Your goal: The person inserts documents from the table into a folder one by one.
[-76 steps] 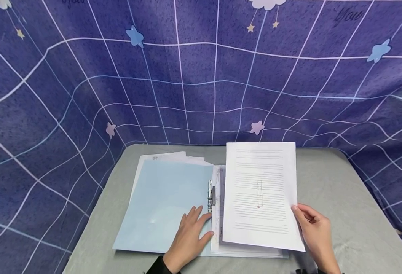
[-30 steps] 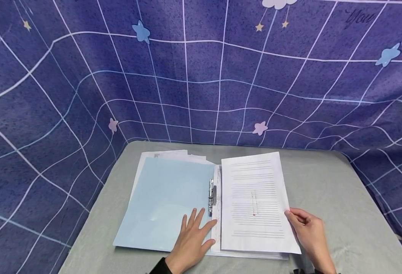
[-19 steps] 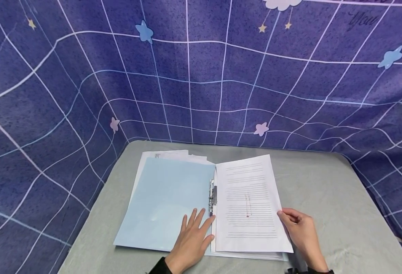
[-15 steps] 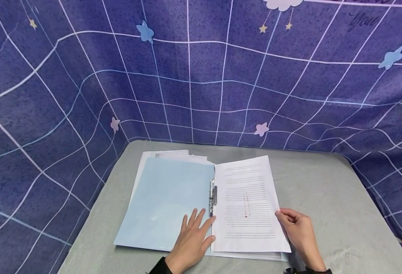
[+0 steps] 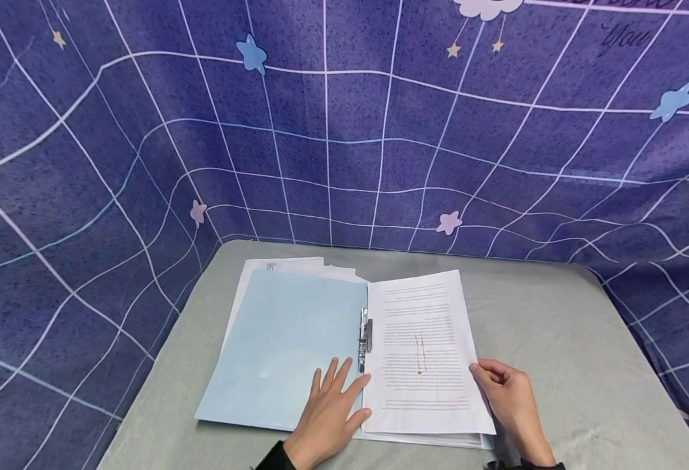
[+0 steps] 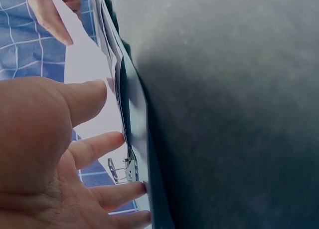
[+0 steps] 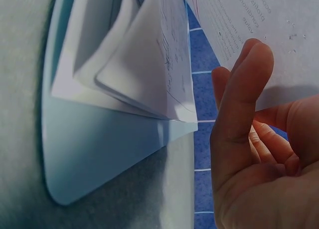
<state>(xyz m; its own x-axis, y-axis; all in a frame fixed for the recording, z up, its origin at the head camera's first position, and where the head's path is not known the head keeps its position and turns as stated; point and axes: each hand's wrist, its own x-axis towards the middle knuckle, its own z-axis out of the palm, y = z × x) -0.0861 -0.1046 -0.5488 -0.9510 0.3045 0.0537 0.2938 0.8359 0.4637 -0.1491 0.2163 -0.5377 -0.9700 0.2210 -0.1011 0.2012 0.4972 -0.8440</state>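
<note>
An open light-blue folder (image 5: 286, 339) lies on the table, a metal clip (image 5: 363, 339) along its spine. My right hand (image 5: 509, 401) pinches the right edge of a printed sheet of paper (image 5: 421, 307) with red marks, between thumb and fingers. This sheet is raised over the other papers (image 7: 134, 64) in the folder, as the right wrist view shows. My left hand (image 5: 329, 414) lies with spread fingers on the folder's left cover near the spine, just below the clip. Its thumb and index fingertip reach the left edge of the pages.
White papers (image 5: 280, 264) stick out beyond the top of the folder's left cover. The folder rests on a grey cloth-covered table (image 5: 567, 339). A dark-blue curtain with grid lines and stars (image 5: 344, 150) hangs behind and around the table.
My right hand has brought the sheet left and lower, so its left edge now lies beside the clip, over the pages beneath. The left hand has stayed almost in place.
</note>
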